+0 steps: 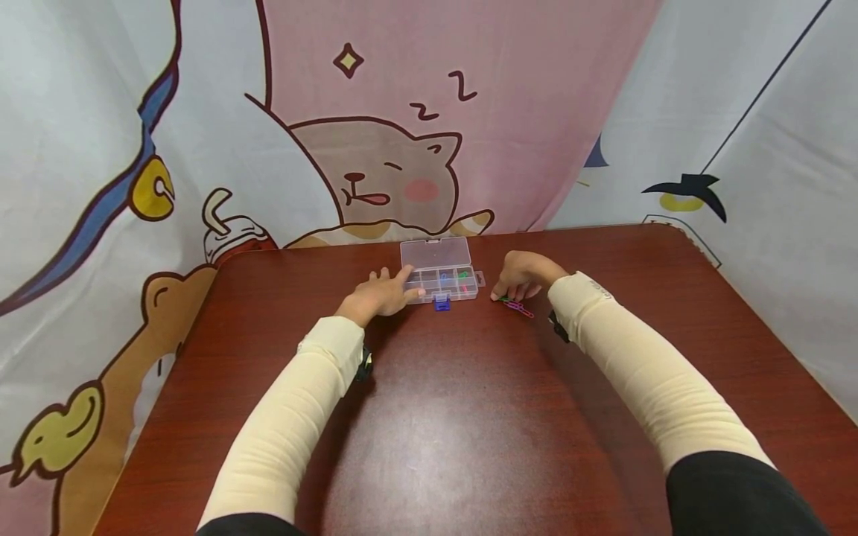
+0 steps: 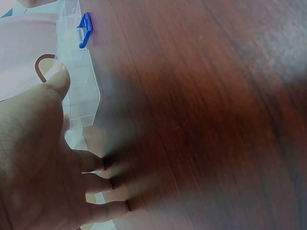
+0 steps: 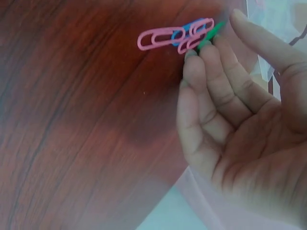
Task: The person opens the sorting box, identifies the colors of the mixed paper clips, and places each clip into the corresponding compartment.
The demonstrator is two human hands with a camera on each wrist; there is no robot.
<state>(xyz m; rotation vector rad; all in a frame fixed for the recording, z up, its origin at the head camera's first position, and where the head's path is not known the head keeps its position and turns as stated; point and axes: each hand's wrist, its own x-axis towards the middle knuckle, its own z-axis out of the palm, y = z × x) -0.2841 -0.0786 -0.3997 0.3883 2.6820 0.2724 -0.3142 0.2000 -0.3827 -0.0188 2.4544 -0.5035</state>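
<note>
With your left fingers [image 2: 98,182] spread wide, your right fingers [image 3: 194,72], parted from the thumb [image 3: 259,40], are touching pink, blue and green looped paper clips [image 1: 519,307] right of the head view's centre, likely light, stiff, best pinched at one rounded end.

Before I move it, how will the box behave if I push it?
The box looks like thin, clear plastic, so it's probably light and fairly stiff. It sits low and flat, so it would likely slide on the smooth-looking table rather than tip. Its lid is open and might flap.
</note>
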